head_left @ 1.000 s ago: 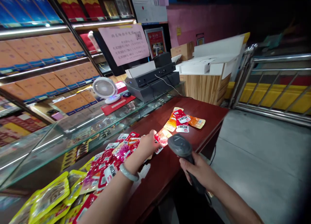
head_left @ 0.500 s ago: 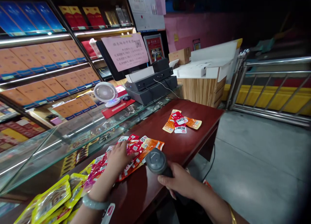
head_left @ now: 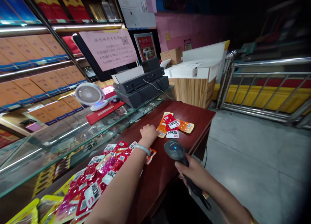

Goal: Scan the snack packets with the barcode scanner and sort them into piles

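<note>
My right hand is wrapped round the handle of a dark barcode scanner, whose head shows a small blue light. My left hand is stretched over the table with its fingers curled; what they hold, if anything, is hidden. Close beside it lies a small pile of red-and-white and orange snack packets. Under and beside my left forearm a larger heap of red snack packets spreads along the table. Yellow-edged snack packets lie at the lower left.
The dark red table adjoins a glass display counter. On the counter are a small white fan, a black cash drawer and a monitor with a pink sign. Boxes fill the shelves at left. A metal railing stands at right.
My left hand has moved from the larger heap forward and right to the small pile. The scanner in my right hand has shifted right, and its light now shows blue. The view has shifted slightly.
</note>
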`<state>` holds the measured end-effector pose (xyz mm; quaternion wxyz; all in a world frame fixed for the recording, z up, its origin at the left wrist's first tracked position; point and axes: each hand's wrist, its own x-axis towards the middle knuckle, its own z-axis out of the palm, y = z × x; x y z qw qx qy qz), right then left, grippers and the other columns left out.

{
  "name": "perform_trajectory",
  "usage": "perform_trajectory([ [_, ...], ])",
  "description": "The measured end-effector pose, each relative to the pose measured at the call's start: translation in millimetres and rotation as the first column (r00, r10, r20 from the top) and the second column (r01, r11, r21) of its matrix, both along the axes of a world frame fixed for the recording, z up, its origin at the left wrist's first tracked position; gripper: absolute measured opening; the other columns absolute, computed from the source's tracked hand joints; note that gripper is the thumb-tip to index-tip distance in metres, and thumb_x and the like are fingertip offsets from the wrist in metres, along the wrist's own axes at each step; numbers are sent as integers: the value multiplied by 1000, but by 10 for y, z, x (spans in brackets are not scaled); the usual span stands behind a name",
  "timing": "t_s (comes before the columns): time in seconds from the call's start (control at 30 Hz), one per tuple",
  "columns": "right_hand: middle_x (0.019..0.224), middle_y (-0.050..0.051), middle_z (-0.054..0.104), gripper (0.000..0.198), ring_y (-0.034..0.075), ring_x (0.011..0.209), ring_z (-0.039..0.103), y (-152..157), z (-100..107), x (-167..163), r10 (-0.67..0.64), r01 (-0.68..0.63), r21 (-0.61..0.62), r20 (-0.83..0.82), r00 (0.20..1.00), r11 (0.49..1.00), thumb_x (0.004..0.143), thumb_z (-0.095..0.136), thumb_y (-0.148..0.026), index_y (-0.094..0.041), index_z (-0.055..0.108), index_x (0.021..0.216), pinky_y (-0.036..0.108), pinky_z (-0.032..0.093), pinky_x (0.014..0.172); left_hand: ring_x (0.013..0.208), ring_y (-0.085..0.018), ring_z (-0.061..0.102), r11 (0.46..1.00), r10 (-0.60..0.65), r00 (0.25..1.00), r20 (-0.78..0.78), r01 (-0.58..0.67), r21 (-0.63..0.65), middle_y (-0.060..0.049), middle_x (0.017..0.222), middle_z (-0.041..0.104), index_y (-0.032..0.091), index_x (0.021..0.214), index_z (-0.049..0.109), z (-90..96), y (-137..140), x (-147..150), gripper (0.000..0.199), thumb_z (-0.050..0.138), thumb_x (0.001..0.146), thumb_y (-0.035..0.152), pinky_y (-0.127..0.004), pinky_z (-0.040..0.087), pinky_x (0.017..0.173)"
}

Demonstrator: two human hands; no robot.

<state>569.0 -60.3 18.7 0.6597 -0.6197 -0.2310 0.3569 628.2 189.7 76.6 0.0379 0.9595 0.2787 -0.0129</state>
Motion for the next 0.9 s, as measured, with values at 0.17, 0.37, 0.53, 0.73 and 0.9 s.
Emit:
perform_trajectory([
  [0.17,52,-12,49,48,10,38,48,-20,32,-36,-4,4,-30,11,1000,1000,84,65,-65,-23,51,102,20,41,40,95,-24,67,978,40,995,96,-19,-206,-5,96,74,23,93,62,-40,116,-150,23,67,83,43,-35,45,86],
  [0.37,45,-12,49,45,11,36,48,81,225,-207,82,-78,-47,84,993,996,87,62,-61,-21,52,104,21,41,41,70,-14,58,924,118,949,292,3,-383,4,72,62,23,87,56,-62,252,-723,22,69,80,39,-23,41,64],
  [0.53,46,-13,47,45,10,34,44,210,261,-428,156,-158,27,60,986,987,87,61,-64,-22,49,99,21,40,38,73,-15,58,949,106,933,344,8,-314,1,76,63,22,84,56,13,269,-1155,18,66,83,37,-25,40,65],
  [0.73,49,-13,47,45,9,36,45,227,292,-638,252,-253,22,37,967,967,85,66,-61,-22,51,102,21,41,39,76,-19,62,966,115,975,190,-65,-249,-1,81,68,22,94,58,267,443,-1695,21,63,85,40,-28,43,68],
  [0.9,54,-12,48,46,8,37,46,147,273,-605,264,-265,23,46,963,964,86,67,-58,-20,52,105,19,39,39,112,-34,61,973,166,985,46,-172,156,-13,112,72,22,106,63,506,587,-1878,39,64,84,54,-44,44,93],
])
